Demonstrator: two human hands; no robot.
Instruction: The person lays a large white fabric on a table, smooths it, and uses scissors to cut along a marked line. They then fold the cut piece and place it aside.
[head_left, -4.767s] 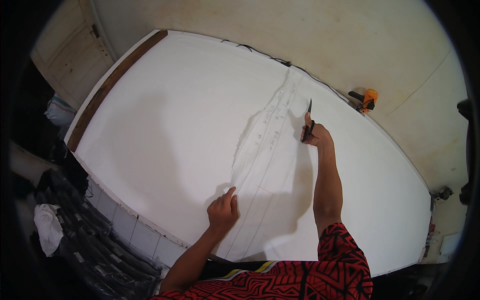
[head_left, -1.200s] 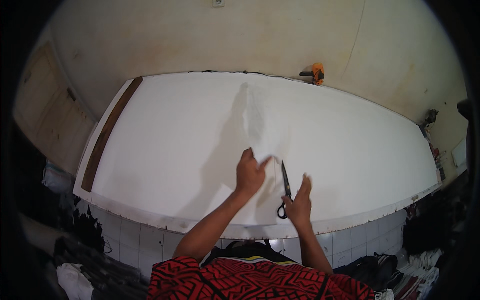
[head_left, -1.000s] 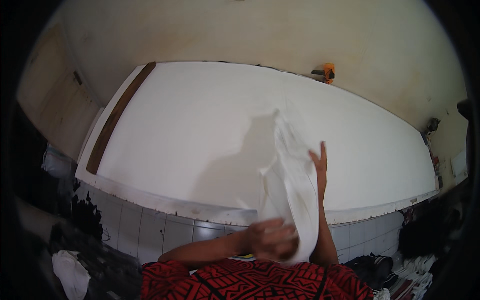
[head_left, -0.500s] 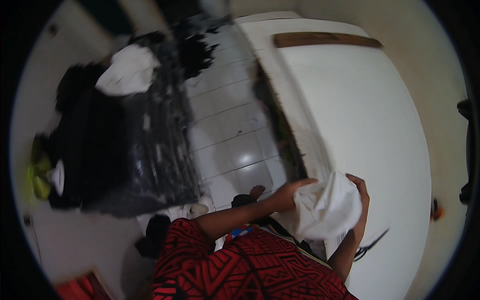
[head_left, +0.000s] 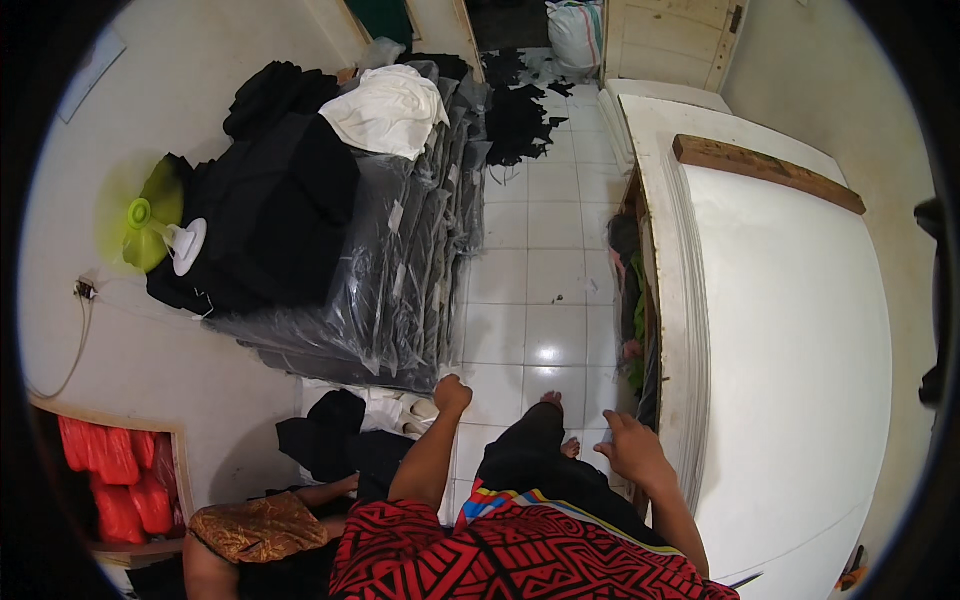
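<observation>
My left hand (head_left: 453,396) is curled closed in front of me, above the tiled floor, with nothing seen hanging from it. It is nearest to the front corner of a stack of plastic-wrapped dark fabric (head_left: 372,270). My right hand (head_left: 637,457) is held out beside the white table (head_left: 790,330), with thumb and fingers apart and nothing between them. On top of the wrapped stack lies a crumpled white cloth (head_left: 390,108), next to folded black fabric (head_left: 285,205). White cloths (head_left: 392,412) and black cloths (head_left: 325,430) lie on the floor, left of my left arm.
Another person in a brown patterned garment (head_left: 258,530) is close by at lower left. A green fan (head_left: 145,220) stands by the black fabric. A wooden bar (head_left: 765,172) lies across the table. Black scraps (head_left: 518,122) and a white sack (head_left: 575,38) are ahead.
The white cloth I held in both hands is out of them and I cannot tell where it went. My hands have moved apart, and the view has swung so the room sits farther right.
</observation>
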